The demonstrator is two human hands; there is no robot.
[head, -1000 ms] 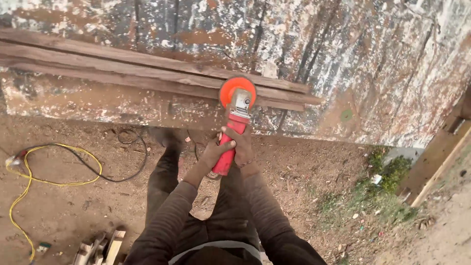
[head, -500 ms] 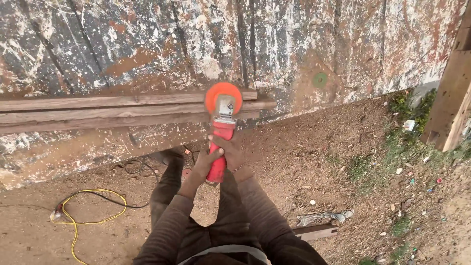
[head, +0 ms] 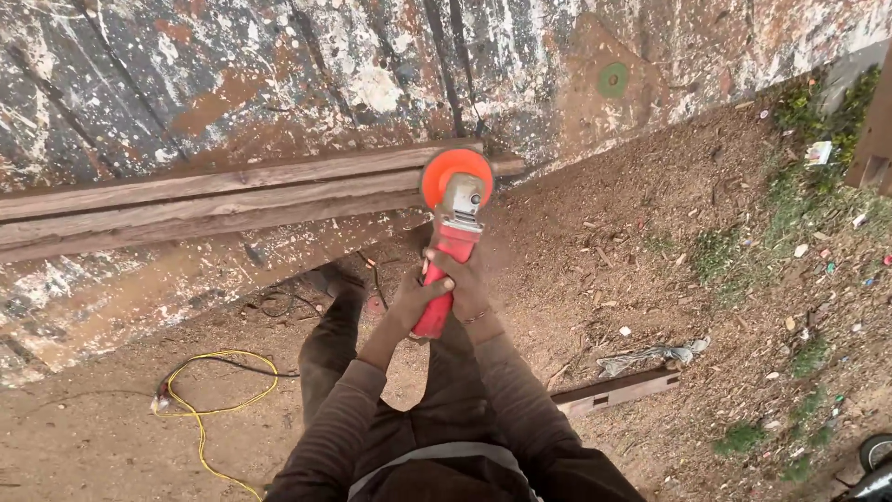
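Red grinder point(head: 448, 251) clamped in both hands point(head: 444, 296), disc at wooden rail point(head: 232, 195).

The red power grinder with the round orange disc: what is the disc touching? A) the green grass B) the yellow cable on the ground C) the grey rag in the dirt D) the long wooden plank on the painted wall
D: both hands, left hand and right hand, hold the red power grinder up so its round orange disc meets the end of the long wooden plank, far from cable, rag and grass.
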